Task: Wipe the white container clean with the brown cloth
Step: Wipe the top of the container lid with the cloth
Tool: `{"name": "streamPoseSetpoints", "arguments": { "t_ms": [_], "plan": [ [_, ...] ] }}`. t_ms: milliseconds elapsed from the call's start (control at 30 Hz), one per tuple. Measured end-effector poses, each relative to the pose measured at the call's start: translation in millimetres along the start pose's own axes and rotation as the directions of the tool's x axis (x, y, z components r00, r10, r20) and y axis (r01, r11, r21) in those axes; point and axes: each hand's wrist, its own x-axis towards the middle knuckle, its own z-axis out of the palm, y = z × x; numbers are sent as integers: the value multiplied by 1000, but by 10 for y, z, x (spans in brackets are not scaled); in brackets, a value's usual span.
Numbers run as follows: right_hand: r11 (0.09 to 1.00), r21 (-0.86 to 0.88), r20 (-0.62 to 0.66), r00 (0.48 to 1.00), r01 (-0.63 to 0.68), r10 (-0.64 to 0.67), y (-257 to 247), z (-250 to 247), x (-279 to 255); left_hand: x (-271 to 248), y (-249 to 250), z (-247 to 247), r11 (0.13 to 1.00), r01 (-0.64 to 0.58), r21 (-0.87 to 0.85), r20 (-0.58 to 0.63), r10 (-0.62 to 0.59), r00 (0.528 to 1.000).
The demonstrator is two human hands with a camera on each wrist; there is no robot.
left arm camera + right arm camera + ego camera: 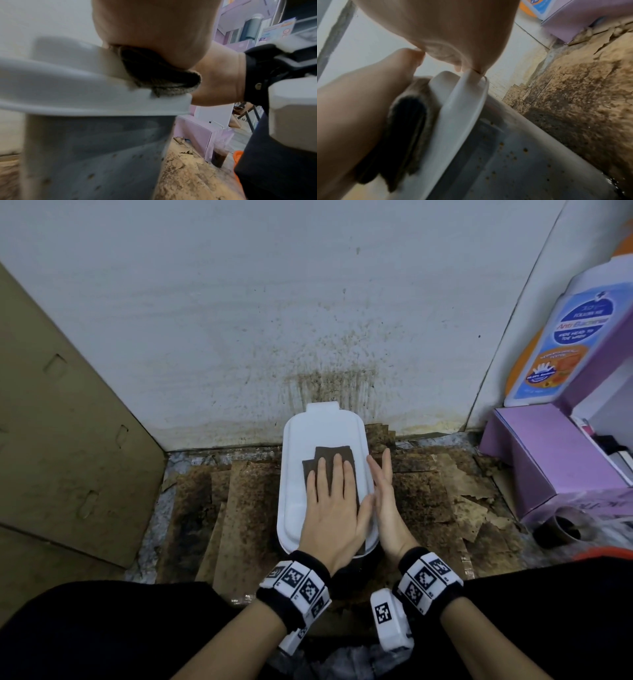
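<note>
- The white container [301,436] stands on the stained floor against the wall, with its long axis running away from the person.
- The left hand [334,501] lies flat, fingers straight, and presses the folded brown cloth [334,455] on the lid.
- The right hand [385,494], fingers straight and holding nothing, braces the container's right edge.
- The bare lid lies ahead of the left fingertips and to their left, so the wipe probably goes along the long axis.

A pale wall [212,313] rises at the back, speckled and streaked brown low at its middle. Stained, torn brown cardboard sheets [438,484] cover the floor. A large cardboard panel [65,433] leans along the left edge. At the right stand purple boxes [548,453] and a white bottle [561,337] with a blue label.
</note>
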Motion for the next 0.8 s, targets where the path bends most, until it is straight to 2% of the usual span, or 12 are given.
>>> {"name": "streamPoseSetpoints", "arguments": {
  "t_ms": [133, 233, 267, 333, 400, 433, 500, 567, 667, 733, 800],
  "plan": [
    [999, 35, -40, 999, 18, -17, -32, -48, 7, 68, 110, 45, 1000, -15, -19, 4, 15, 1000],
    [999, -38, -17, 1000, -20, 20, -54, -94, 20, 65, 71, 9, 998, -53, -31, -11, 53, 999],
    [997, -63, -6, 999, -36, 35, -44, -109, 31, 64, 41, -14, 993, -57, -101, -1, 57, 998],
    [989, -146, -9, 999, -40, 39, -43, -111, 50, 47, -18, -129, 927, -37, -374, -31, 27, 999],
    [934, -357, -55, 998, 16, -38, -37, -74, 51, 22, -113, -196, 854, -36, -519, -147, -48, 988],
    [865, -497, -59, 991, 73, -117, -40, -40, 44, 15, -181, -196, 862, -40, -505, -235, -93, 967],
    [657, -725, 16, 959, 205, -282, -43, 64, 0, 4, -354, -111, 916, 4, -402, -375, -169, 911],
    [457, -838, 143, 927, 299, -346, -22, 190, -54, -11, -486, -47, 920, 109, -375, -366, -255, 895],
    [166, -934, 254, 915, 317, -314, 66, 336, -102, -43, -561, 12, 920, 176, -351, -278, -282, 918],
    [43, -958, 261, 921, 285, -288, 119, 376, -118, -51, -577, 35, 918, 173, -357, -258, -275, 926],
    [19, -961, 259, 922, 276, -287, 139, 376, -118, -46, -598, 35, 919, 172, -355, -255, -272, 928]
  ]
}}
